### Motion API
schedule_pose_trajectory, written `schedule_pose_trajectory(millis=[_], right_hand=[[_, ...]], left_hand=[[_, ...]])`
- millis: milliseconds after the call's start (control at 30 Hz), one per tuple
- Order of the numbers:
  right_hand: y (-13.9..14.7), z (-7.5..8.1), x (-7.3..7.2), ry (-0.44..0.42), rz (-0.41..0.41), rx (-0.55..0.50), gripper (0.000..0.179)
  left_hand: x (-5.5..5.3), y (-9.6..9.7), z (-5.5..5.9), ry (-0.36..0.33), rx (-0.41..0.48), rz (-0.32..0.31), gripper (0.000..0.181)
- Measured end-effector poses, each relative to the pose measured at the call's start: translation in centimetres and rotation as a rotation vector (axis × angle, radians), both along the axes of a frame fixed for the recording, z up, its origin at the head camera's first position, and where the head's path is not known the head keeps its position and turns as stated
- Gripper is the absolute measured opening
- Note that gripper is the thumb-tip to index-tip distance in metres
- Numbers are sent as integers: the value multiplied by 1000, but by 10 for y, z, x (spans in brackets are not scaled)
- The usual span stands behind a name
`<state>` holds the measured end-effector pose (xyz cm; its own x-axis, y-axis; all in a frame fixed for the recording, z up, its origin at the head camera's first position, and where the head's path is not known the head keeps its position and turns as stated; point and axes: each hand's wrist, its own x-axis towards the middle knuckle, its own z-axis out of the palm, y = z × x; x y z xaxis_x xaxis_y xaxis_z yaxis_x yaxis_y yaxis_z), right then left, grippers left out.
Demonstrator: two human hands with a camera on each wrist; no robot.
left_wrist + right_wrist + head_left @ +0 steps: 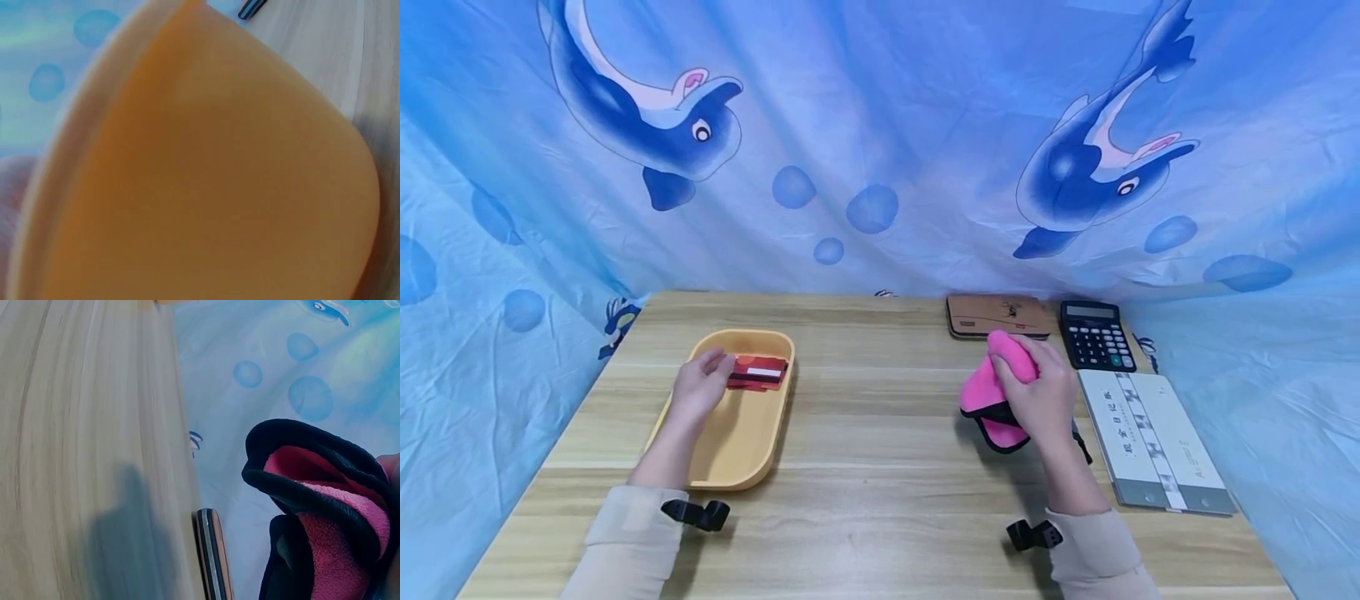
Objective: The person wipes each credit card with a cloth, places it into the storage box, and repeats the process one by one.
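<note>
My left hand reaches over the far part of a yellow tray, its fingertips at the left end of some flat red cards or packets. Whether it pinches them I cannot tell. In the left wrist view the tray's outer wall fills most of the picture and hides nearly all of the hand. On the right side, my right hand grips a folded pink fleece cloth with black edging. Its folds show close up in the right wrist view, above the tabletop.
Behind the cloth lies a brown wallet at the table's back edge. A black calculator sits beside it, with a white and grey notebook nearer the front. A blue dolphin-print curtain hangs around the wooden table.
</note>
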<state>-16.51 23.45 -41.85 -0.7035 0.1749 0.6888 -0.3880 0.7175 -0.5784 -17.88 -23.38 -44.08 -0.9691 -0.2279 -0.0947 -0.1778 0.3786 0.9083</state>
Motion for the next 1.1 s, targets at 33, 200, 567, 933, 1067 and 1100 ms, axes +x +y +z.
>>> schedule_pose_trajectory(millis=[33,200,567,933,1067,1100], right_hand=[[1,-1,0,-11,-3,3,39],[10,-5,-1,-81,-24,14,41],[47,-26,-9,-344,-95,129,48],[67,-47,-7,-602,-66,258,50],[70,-54,-6,-631,-60,274,51],[70,-55,-6,-627,-64,273,52]], left_hand=[[1,3,2,34,-16,3,57],[5,25,16,211,-142,-43,46],[15,65,25,428,-361,-208,42],[20,80,15,494,-424,-271,42],[21,86,13,499,-412,-284,43],[22,87,12,500,-413,-288,43]])
